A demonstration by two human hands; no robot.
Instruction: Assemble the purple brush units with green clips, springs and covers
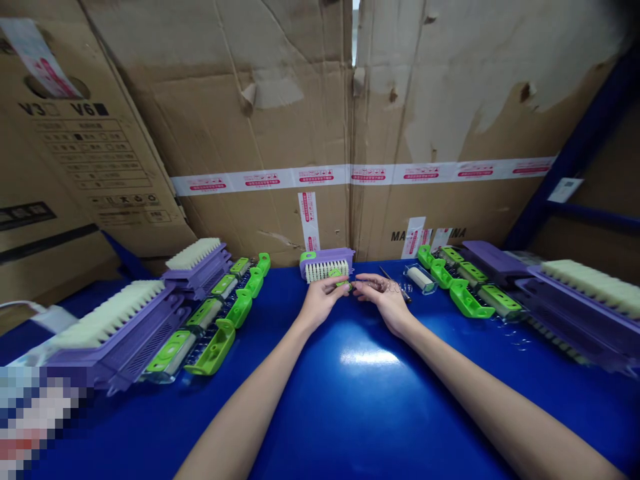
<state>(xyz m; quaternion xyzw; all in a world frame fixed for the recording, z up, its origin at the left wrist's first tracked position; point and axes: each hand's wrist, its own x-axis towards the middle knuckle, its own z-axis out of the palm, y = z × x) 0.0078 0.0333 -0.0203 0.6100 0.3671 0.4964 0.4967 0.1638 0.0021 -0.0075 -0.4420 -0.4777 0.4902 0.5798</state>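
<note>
Both my arms reach forward over a glossy blue table [360, 400]. My left hand [323, 299] pinches a small green part [341, 279] just in front of a purple brush [327, 263] with white bristles that stands at the table's far middle. My right hand [384, 298] meets it from the right, fingers closed on a small clear piece [395, 287] that I cannot make out well. A thin dark tool [387, 273] lies on the table behind my right hand. The fingertips of both hands nearly touch.
Rows of purple brushes [125, 327] and green-and-clear parts [220, 313] line the left side. More green parts [470, 287] and purple brushes [585, 300] line the right. Worn cardboard boxes [350, 120] wall off the back. A blue rack post [565, 160] rises at right.
</note>
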